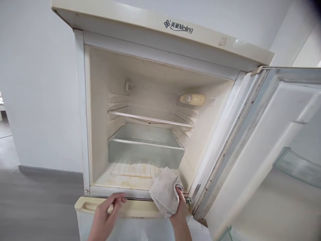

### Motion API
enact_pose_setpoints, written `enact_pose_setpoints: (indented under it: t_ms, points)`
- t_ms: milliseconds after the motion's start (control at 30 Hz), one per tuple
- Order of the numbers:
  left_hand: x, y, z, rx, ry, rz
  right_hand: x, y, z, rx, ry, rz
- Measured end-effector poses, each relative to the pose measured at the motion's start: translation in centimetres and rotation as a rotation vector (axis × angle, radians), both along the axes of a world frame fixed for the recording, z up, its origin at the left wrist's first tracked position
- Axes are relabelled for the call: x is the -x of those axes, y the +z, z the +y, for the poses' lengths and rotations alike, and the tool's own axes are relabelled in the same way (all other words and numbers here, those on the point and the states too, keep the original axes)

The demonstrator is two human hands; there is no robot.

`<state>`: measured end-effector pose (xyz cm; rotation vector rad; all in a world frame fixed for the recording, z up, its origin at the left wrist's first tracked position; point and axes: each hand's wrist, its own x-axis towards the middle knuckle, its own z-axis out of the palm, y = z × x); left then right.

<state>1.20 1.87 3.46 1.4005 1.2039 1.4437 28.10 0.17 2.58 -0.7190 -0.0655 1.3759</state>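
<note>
My right hand (179, 211) grips a crumpled pale grey cloth (165, 192) at the front right corner of the fridge compartment floor (117, 181). The cloth hangs partly over the front edge and hides that corner. In front of the lower door's cream top edge (140, 209), my left hand (106, 214) has loosely bent fingers and nothing in it. Cream plastic shows between its thumb and fingers. Yellowish stains mark the compartment floor near the front.
A clear drawer (145, 152) sits above the compartment floor, below a glass shelf (150, 118). The fridge door (250, 160) stands open on the right, with clear door bins (298, 165). A cream control housing (193, 99) is on the right inner wall.
</note>
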Motion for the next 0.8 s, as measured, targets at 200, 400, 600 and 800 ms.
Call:
enact_pose_setpoints:
  t_ms: [200,400,600,800]
  points:
    - [-5.8,6.9,7.4,0.281,-0.353,-0.509,2.5,-2.0,-2.0,0.062,-0.082,-0.058]
    - [-10.5,7.7,12.0,0.443,-0.361,-0.801,2.7,-2.3,-1.9,0.036,-0.045,-0.117]
    - [-11.8,5.8,12.6,0.518,-0.294,-0.93,2.9,-2.5,-2.0,0.044,-0.053,-0.046]
    - [-11.4,4.4,12.6,0.53,-0.365,-1.045,3.3,-1.7,-2.4,0.037,-0.088,-0.196]
